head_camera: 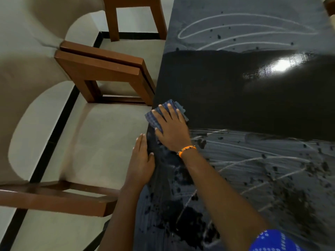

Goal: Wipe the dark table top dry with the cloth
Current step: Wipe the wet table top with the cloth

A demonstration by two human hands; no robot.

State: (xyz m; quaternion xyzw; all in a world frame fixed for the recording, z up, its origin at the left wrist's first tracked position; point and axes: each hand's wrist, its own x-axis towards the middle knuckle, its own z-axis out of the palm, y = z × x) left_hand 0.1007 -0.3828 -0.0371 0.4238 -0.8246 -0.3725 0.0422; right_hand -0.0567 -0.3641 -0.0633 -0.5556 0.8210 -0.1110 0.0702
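Note:
The dark table top (244,98) fills the right of the head view. A clean dark band crosses its middle, with streaky wet smears and droplets nearer me and at the far end. A folded blue checked cloth (164,114) lies near the table's left edge. My right hand (172,127) presses flat on the cloth, fingers spread, an orange bracelet on the wrist. My left hand (142,160) rests flat against the table's left edge, just behind the cloth, holding nothing.
Wooden chairs (101,71) stand left of the table, one (54,198) close to my left arm. Pale tiled floor (94,142) with a black border stripe lies beyond the edge. A bright lamp reflection (282,65) shines on the table.

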